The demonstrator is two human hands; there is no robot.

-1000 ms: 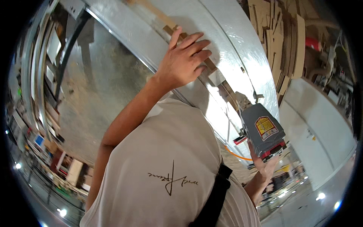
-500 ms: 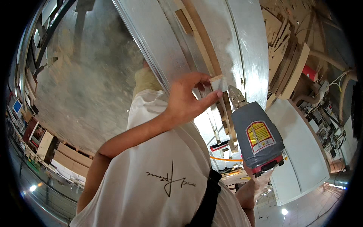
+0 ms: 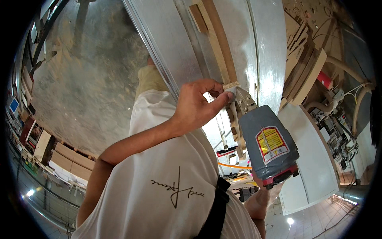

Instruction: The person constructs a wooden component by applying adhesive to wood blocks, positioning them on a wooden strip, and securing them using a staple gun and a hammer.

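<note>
Obstacles and free room, head view.

Left hand (image 3: 197,104) pinched at the near end of the wooden strip (image 3: 217,38), thumb and forefinger closed on a small pale piece there. Nose of the grey power tool (image 3: 267,144) sits just beside those fingertips: no gap between the two for another grip. Right hand (image 3: 263,199) under the tool body, blocking approach from below.

Wooden strip lies along the metal table (image 3: 171,36); its raised metal edge (image 3: 153,51) bars a straight pass from the left.

Open room: bare table surface above the strip's far part and the concrete floor (image 3: 83,83) side.

Right flank crowded by stacked boards (image 3: 304,67) and a white panel (image 3: 314,159).
</note>
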